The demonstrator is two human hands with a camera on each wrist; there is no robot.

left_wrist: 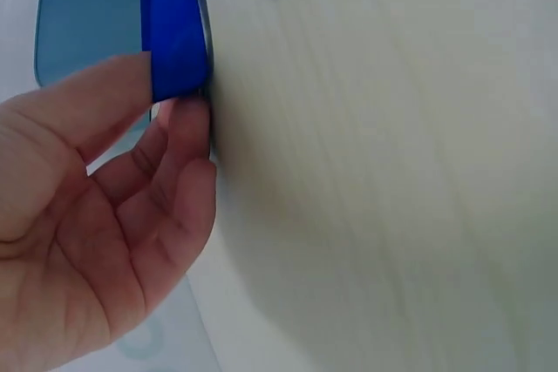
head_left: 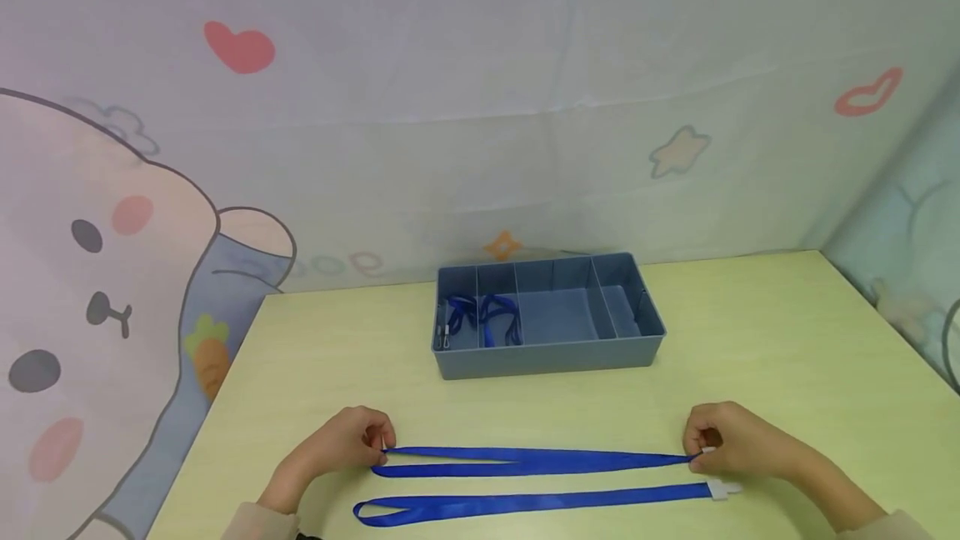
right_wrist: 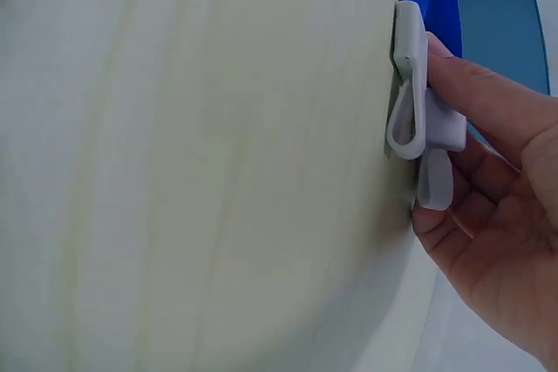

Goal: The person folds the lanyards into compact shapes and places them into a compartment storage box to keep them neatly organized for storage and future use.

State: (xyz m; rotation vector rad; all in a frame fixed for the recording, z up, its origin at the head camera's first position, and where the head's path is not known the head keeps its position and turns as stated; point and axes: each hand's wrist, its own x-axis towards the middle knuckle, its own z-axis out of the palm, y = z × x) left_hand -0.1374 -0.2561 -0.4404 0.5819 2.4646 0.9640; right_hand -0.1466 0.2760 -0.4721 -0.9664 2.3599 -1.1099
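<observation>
Lanyard (head_left: 555,462) nearer tray (head_left: 551,360): left grip (head_left: 351,442) pinching looped end (left_wrist: 178,58), right grip (head_left: 738,442) holding clip end (right_wrist: 446,121); likely straightening, next needing even tension.

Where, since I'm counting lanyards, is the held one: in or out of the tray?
Out: the held lanyard stretches between left hand and right hand, in front of the tray.
</observation>
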